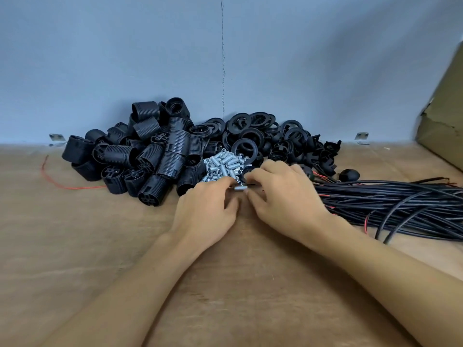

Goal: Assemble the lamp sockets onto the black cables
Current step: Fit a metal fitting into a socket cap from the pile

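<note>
A plain blue-grey wall [125, 58] fills the far side, evenly lit, with a thin vertical seam [222, 58] near its middle. Below it lies a pale brown wooden tabletop [75, 234]. Two small metal brackets [57, 139] sit where wall meets wood. A torn cardboard box [443, 131] stands at far right.

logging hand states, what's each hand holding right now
Left hand: pinches one end of a small silver metal tube.
Right hand: pinches the tube's other end; anything else in it cannot be told.
</note>
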The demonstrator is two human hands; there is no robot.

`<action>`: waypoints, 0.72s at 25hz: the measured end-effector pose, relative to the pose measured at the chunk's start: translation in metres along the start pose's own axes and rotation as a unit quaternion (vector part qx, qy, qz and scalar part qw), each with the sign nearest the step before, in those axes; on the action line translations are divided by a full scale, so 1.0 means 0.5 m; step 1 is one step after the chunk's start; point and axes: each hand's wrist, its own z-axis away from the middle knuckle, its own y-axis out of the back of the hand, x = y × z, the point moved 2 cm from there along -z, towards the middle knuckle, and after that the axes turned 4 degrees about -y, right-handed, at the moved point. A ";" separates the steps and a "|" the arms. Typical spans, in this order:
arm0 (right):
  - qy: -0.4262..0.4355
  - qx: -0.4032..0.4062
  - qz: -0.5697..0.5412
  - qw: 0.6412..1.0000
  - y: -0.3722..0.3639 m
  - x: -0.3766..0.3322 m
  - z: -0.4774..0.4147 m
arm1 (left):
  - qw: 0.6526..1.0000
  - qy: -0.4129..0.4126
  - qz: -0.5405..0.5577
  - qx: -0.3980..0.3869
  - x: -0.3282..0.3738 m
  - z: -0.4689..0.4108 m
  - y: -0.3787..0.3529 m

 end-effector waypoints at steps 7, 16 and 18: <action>-0.052 0.037 -0.113 0.992 -0.051 0.013 -0.034 | 1.000 -0.012 0.002 0.002 -0.009 -0.004 -0.009; -0.003 -0.002 -0.113 0.994 -0.038 0.014 -0.025 | 0.998 0.036 0.042 0.042 -0.019 -0.002 -0.006; -0.003 0.005 -0.117 0.993 -0.039 0.015 -0.024 | 0.998 0.044 0.032 0.041 -0.019 0.000 -0.007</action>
